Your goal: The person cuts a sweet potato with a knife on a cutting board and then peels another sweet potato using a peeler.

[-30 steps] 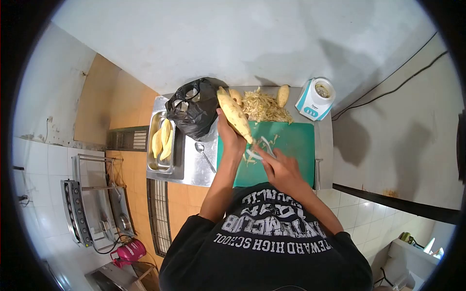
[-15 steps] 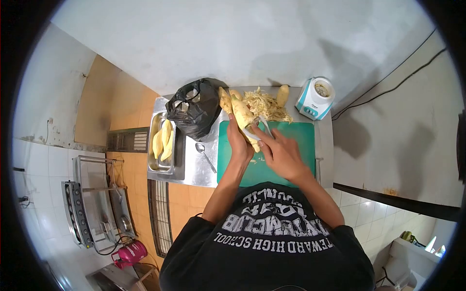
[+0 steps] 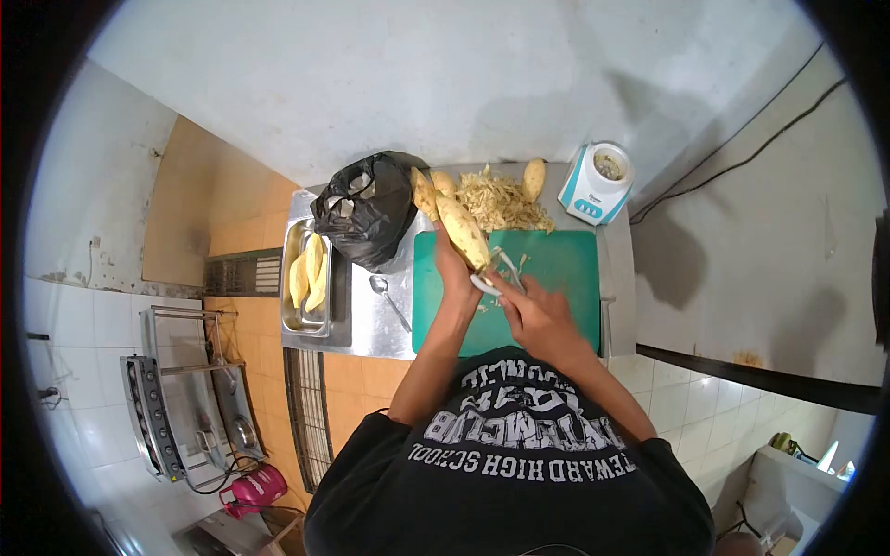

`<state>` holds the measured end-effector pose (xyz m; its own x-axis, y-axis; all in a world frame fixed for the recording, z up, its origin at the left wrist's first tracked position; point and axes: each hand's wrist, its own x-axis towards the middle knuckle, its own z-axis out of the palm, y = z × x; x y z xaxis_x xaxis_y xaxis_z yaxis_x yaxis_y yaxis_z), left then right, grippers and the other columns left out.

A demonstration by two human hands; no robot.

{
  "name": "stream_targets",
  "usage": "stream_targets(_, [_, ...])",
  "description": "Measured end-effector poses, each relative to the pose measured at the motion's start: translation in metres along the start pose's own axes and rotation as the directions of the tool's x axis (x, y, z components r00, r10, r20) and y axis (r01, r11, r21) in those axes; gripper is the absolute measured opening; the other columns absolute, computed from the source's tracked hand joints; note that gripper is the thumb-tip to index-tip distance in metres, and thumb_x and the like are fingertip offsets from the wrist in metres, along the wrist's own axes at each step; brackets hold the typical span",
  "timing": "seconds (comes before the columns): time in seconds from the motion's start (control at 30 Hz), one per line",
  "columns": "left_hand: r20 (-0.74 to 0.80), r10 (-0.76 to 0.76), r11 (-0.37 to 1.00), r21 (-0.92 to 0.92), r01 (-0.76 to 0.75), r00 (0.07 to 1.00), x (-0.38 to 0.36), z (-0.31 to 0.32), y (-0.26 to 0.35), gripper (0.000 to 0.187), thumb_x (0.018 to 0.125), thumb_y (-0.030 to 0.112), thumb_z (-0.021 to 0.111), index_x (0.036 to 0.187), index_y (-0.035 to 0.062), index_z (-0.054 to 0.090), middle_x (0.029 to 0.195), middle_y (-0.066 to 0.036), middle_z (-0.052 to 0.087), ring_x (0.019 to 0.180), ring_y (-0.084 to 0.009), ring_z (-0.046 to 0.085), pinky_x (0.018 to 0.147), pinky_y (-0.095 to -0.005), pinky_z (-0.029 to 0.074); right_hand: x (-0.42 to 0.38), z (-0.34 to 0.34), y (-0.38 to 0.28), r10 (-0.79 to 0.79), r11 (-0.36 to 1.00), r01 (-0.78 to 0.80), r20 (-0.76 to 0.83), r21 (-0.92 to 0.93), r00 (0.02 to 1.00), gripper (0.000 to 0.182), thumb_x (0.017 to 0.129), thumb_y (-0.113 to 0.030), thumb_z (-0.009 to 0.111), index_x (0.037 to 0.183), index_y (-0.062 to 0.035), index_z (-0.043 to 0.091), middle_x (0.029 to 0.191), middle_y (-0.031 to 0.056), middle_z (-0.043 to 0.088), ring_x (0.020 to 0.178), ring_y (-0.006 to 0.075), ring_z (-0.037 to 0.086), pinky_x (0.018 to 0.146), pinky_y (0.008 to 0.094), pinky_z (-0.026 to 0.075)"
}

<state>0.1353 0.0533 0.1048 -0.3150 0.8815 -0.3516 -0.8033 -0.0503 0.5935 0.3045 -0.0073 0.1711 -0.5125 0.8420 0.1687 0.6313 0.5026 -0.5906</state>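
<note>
My left hand [image 3: 452, 271] is wrapped round the lower part of a pale yellow sweet potato [image 3: 461, 229], partly peeled and tilted over the green cutting board [image 3: 565, 287]. In my right hand [image 3: 540, 317] is a white peeler [image 3: 484, 285], at the sweet potato's near end; its blade is hard to make out. Thin peel scraps lie on the board. Just beyond it is a heap of peelings [image 3: 501, 202]. Unpeeled sweet potatoes lie around the heap, one [image 3: 534, 180] at its right and another [image 3: 424, 195] at its left.
A black plastic bag [image 3: 371, 213] stands left of the board, with a spoon [image 3: 389, 301] in front of it. Further left, a metal tray [image 3: 324, 326] holds peeled sweet potatoes [image 3: 316, 273]. A white and blue blender base [image 3: 598, 185] stands at the back right, near the wall.
My right hand and the peeler have moved down the sweet potato to its near end. The sweet potato has shifted slightly in my left hand.
</note>
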Motion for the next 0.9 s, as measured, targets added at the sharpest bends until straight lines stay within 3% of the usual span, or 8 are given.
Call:
stream_targets(0.17, [-0.112, 0.127, 0.982, -0.129, -0.141, 0.986, 0.016, 0.008, 0.03, 0.051, 0.108, 0.05, 0.04, 0.132, 0.0062, 0.054, 0.108, -0.009, 0.066, 0.092, -0.023, 0.066, 0.078, -0.0386, 0.055, -0.015, -0.003, 0.005, 0.037, 0.998, -0.044, 0.161, 0.04, 0.986, 0.045, 0.1, -0.02, 0.057, 0.144, -0.0256, 0.057, 0.09, 0.018, 0.06, 0.074, 0.0391, 0.062, 0.064, 0.0497, 0.05])
stream_targets(0.3, [0.001, 0.138, 0.987, 0.087, -0.137, 0.99, 0.002, 0.007, 0.025, 0.052, 0.109, 0.047, 0.04, 0.131, 0.0022, 0.053, 0.112, -0.011, 0.065, 0.096, -0.0227, 0.065, 0.083, -0.0389, 0.054, 0.018, -0.02, -0.008, 0.069, 0.994, -0.072, 0.044, 0.085, 0.997, 0.044, 0.1, -0.021, 0.056, 0.144, -0.0257, 0.057, 0.09, 0.0185, 0.06, 0.074, 0.0405, 0.062, 0.066, 0.0504, 0.051])
stream_targets(0.47, [0.057, 0.118, 0.981, 0.148, -0.125, 0.991, -0.025, 0.022, 0.016, 0.047, 0.109, 0.046, 0.041, 0.13, 0.0052, 0.054, 0.112, -0.008, 0.065, 0.097, -0.0219, 0.066, 0.083, -0.0406, 0.055, 0.05, -0.017, -0.009, 0.012, 0.999, -0.012, -0.008, 0.042, 1.0, 0.045, 0.1, -0.021, 0.056, 0.145, -0.0261, 0.056, 0.09, 0.0189, 0.06, 0.074, 0.0413, 0.062, 0.066, 0.0508, 0.051])
stream_targets(0.7, [-0.03, 0.252, 0.967, 0.051, -0.251, 0.967, -0.009, 0.023, 0.053, 0.055, 0.109, 0.048, 0.039, 0.137, 0.0018, 0.051, 0.12, -0.011, 0.065, 0.104, -0.0231, 0.064, 0.092, -0.039, 0.052, 0.0, 0.002, 0.004, -0.015, 1.0, 0.013, 0.169, 0.011, 0.986, 0.046, 0.102, -0.026, 0.052, 0.148, -0.0269, 0.053, 0.096, 0.0197, 0.063, 0.072, 0.0421, 0.064, 0.064, 0.0531, 0.053])
stream_targets(0.73, [-0.09, 0.267, 0.962, -0.028, -0.27, 0.96, -0.01, 0.036, 0.061, 0.05, 0.109, 0.047, 0.041, 0.127, 0.0022, 0.056, 0.109, -0.009, 0.065, 0.093, -0.0208, 0.065, 0.08, -0.0369, 0.054, -0.008, 0.006, 0.007, -0.011, 1.0, 0.008, 0.255, 0.012, 0.967, 0.046, 0.102, -0.026, 0.052, 0.148, -0.027, 0.053, 0.096, 0.0197, 0.063, 0.072, 0.0422, 0.064, 0.064, 0.0531, 0.053])
stream_targets(0.77, [-0.099, 0.27, 0.961, -0.031, -0.274, 0.958, -0.008, 0.033, 0.061, 0.05, 0.109, 0.047, 0.041, 0.127, 0.0022, 0.056, 0.109, -0.009, 0.065, 0.093, -0.0208, 0.065, 0.08, -0.0369, 0.054, -0.009, 0.007, 0.007, -0.016, 1.0, 0.013, 0.264, 0.013, 0.964, 0.046, 0.102, -0.026, 0.052, 0.148, -0.027, 0.053, 0.096, 0.0197, 0.063, 0.072, 0.0422, 0.064, 0.064, 0.0531, 0.053])
stream_targets(0.87, [0.093, 0.237, 0.961, 0.123, -0.247, 0.967, 0.0, 0.008, 0.05, 0.048, 0.109, 0.045, 0.042, 0.127, 0.0031, 0.056, 0.108, -0.009, 0.065, 0.091, -0.0191, 0.065, 0.079, -0.034, 0.053, -0.002, 0.001, -0.001, 0.008, 0.989, -0.026, 0.128, 0.143, 0.992, 0.046, 0.102, -0.025, 0.053, 0.148, -0.0272, 0.053, 0.097, 0.0207, 0.063, 0.072, 0.0421, 0.064, 0.064, 0.052, 0.053])
stream_targets(0.9, [0.061, 0.209, 0.963, 0.158, -0.216, 0.976, -0.005, 0.009, 0.042, 0.052, 0.109, 0.045, 0.04, 0.131, 0.0003, 0.055, 0.114, -0.011, 0.065, 0.097, -0.0221, 0.065, 0.086, -0.0373, 0.053, 0.015, -0.015, -0.011, 0.033, 0.987, -0.046, 0.084, 0.154, 0.996, 0.046, 0.101, -0.022, 0.055, 0.146, -0.0269, 0.055, 0.093, 0.0201, 0.062, 0.072, 0.0411, 0.064, 0.065, 0.051, 0.052])
